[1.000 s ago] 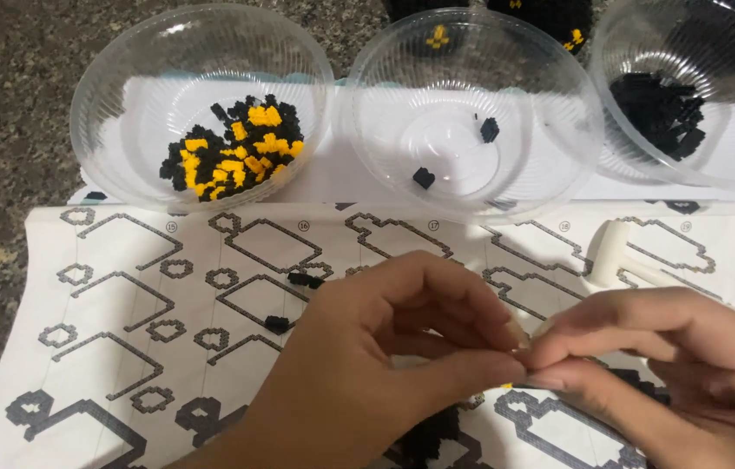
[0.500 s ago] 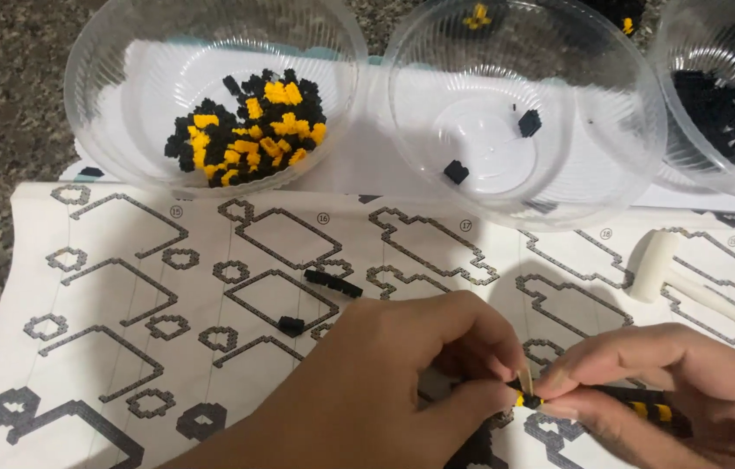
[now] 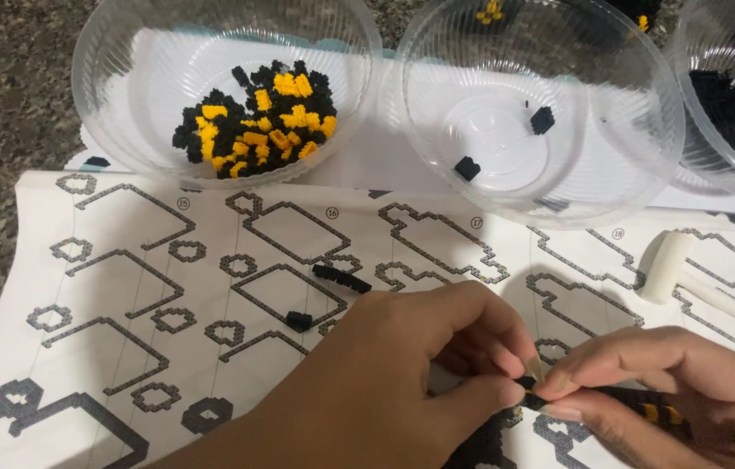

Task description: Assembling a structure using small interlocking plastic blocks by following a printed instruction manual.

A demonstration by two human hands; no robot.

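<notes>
Both hands, left (image 3: 402, 382) and right (image 3: 662, 391), pinch a small brick strip (image 3: 636, 404); it looks light, stiff, and likely snaps apart, so hold near the joint.

head cam | looks steeply down | close over instruction sheet (image 3: 168, 287)

Home hobby spot, speckled stone countertop (image 3: 3, 95), clear plastic bowls (image 3: 224, 87) of tiny bricks, printed building sheet (image 3: 124, 287)

Both hands are showing bare: the left hand (image 3: 385, 382) and the right hand (image 3: 680, 391) are wearing no gloves, rings or sleeves. The fingers (image 3: 506, 347) are carrying longish, unpainted nails with rounded tips.
</notes>
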